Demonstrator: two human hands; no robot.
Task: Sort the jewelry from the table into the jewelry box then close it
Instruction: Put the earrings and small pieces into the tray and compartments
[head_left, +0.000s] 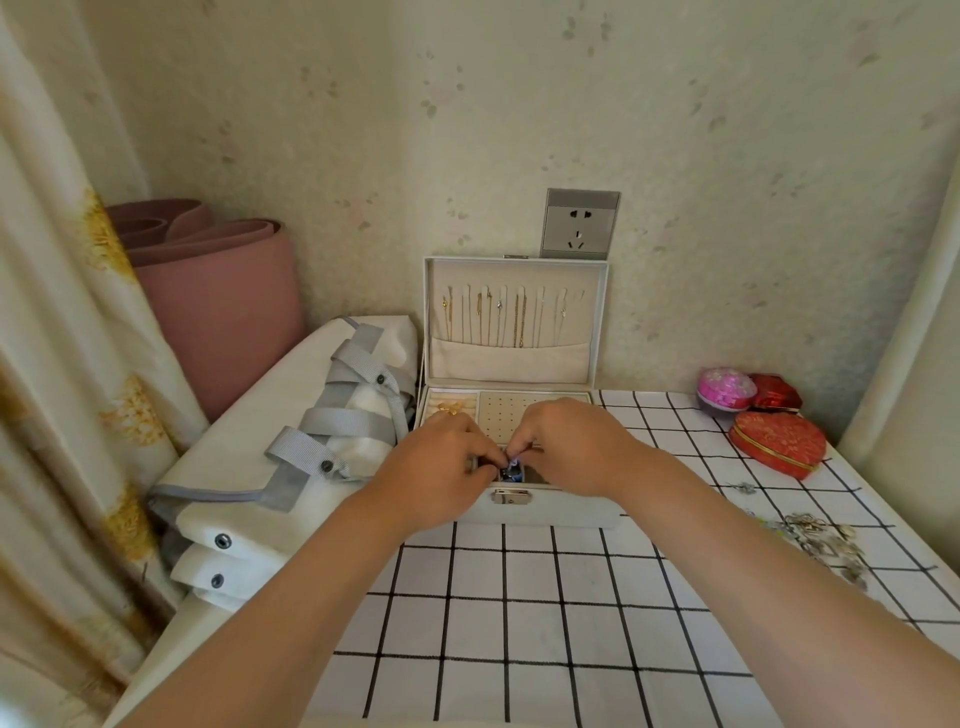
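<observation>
Left hand (441, 465), right hand (571, 447) both pinching small blue-and-silver jewelry piece (512, 471) between them, over front of open white rectangular jewelry box (563, 508). Risk: tiny piece slipping from crowded grip, landing in wrong compartment.

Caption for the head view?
Left hand and right hand pinch a small blue piece over the open white jewelry box; loose silver jewelry lies nearby.

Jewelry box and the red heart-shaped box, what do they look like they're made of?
Jewelry box: pale, smooth, matte shell, probably faux leather over board; shiny metal clasp; beige lining looks like soft velvety fabric. Heart-shaped box: red patterned cover with a gold band, likely brocade fabric, possibly printed tin.
</observation>
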